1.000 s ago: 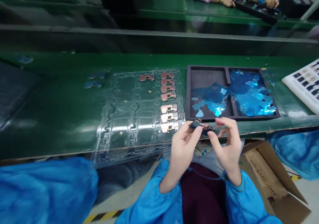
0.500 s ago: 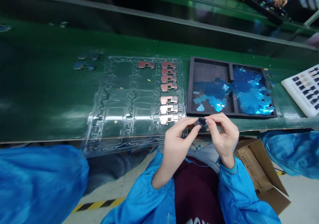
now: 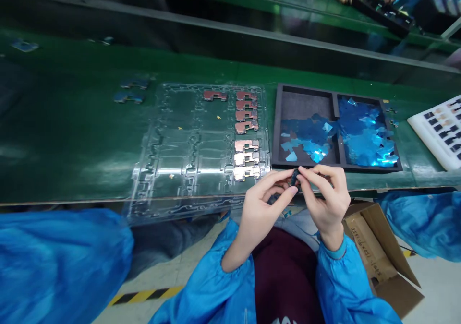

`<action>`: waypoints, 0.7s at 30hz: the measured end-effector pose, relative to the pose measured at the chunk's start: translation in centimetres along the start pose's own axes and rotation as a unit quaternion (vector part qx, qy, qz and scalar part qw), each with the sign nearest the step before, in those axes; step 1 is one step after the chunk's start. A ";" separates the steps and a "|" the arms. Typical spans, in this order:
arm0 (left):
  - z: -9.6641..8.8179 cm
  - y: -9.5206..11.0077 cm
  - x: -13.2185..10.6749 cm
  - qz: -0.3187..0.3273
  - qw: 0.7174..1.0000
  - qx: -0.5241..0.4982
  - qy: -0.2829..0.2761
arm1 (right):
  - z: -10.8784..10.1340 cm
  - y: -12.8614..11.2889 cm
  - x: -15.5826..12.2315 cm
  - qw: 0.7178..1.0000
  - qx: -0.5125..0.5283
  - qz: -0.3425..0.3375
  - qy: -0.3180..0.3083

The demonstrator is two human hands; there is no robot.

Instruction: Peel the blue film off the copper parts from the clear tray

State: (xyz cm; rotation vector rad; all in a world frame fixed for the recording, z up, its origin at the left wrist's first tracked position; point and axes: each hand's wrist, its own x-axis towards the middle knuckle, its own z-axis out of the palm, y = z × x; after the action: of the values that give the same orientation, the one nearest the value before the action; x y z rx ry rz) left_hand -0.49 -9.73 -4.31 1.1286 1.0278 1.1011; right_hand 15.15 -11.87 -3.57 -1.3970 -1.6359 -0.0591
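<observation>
Small dark part (image 3: 295, 176) held at the fingertips of both hands

Containers:
The clear plastic tray (image 3: 212, 158) lies left of centre in the frame, on the green bench (image 3: 86, 156); its lower edge overhangs the bench front. Its rightmost column holds four reddish parts (image 3: 247, 116) above three shiny copper-coloured parts (image 3: 247, 159). A single reddish part (image 3: 215, 96) sits in the next column to the left, near the tray top.

The black tray (image 3: 277, 127), right of centre, has two compartments separated by a divider (image 3: 337, 149). Blue film pieces (image 3: 308, 144) lie across the lower part of the left compartment; similar pieces cover most of the right compartment. At the right edge of the frame, a white block (image 3: 428, 139) carries rows of small dark pieces (image 3: 448, 134). A cardboard box (image 3: 399, 293) stands open at lower right.

Hands:
The part is located right of centre, just below the front wall of the black tray. Left hand (image 3: 259, 209): thumb and forefinger pinched on the part, other fingers curled. Right hand (image 3: 326, 201): thumb and forefinger nearly closed together, gripping the part's right side.
</observation>
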 end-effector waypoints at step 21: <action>-0.9 -0.2 1.1 -0.176 0.934 -0.311 -0.014 | -0.9 0.0 -1.3 0.988 -0.016 -0.155 -0.015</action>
State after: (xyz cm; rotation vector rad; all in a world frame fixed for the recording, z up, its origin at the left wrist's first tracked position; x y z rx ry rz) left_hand -1.13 -8.53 -4.68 0.4269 0.7366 1.0092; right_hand 15.57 -13.29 -3.95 -1.1610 -1.8735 -0.2471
